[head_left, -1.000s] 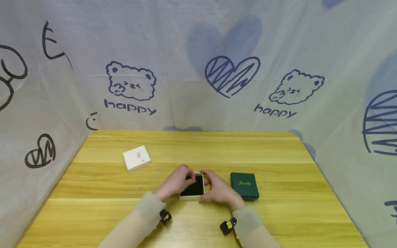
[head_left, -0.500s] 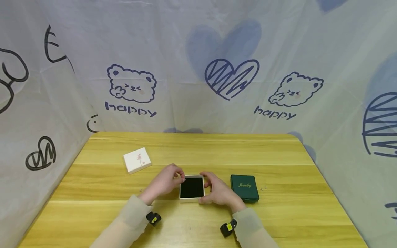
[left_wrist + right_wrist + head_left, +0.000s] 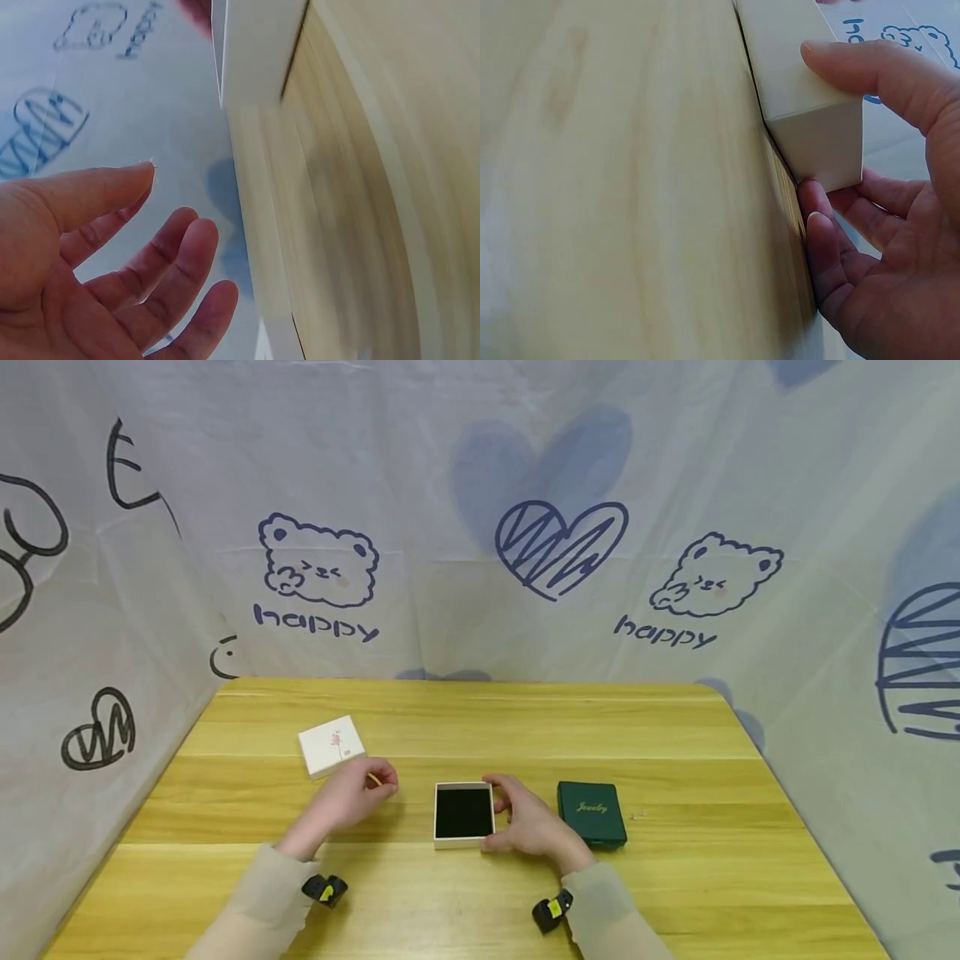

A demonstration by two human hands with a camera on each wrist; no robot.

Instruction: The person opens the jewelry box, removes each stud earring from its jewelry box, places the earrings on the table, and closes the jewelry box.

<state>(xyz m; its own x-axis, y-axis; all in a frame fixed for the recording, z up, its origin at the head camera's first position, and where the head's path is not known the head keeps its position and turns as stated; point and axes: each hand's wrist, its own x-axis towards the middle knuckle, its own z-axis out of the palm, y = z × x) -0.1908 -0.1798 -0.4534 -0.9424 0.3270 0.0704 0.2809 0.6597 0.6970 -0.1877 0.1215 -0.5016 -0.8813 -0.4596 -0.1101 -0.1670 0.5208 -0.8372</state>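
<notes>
In the head view, a white open box (image 3: 464, 843) with a black pad (image 3: 464, 812) inside sits mid-table. My right hand (image 3: 525, 818) holds its right side, thumb on the near wall and fingers at the far corner; the right wrist view shows the thumb on the box's outer wall (image 3: 795, 75). My left hand (image 3: 352, 795) is left of the box, close in front of a white lid (image 3: 330, 743) with a pink flower print. Its thumb and index finger pinch a tiny shiny piece (image 3: 153, 163), whose kind is too small to make out. The other fingers are loosely bent.
A dark green box (image 3: 591, 814) lettered "Jewelry" stands right of my right hand. Just beyond it lies a tiny shiny item (image 3: 637, 817). A printed cloth (image 3: 450, 610) hangs behind and beside the wooden table (image 3: 525, 727).
My left hand has moved left from over the black pad, past the box's left edge, to near the white lid, fingertips still pinched. The right hand keeps its hold on the box.
</notes>
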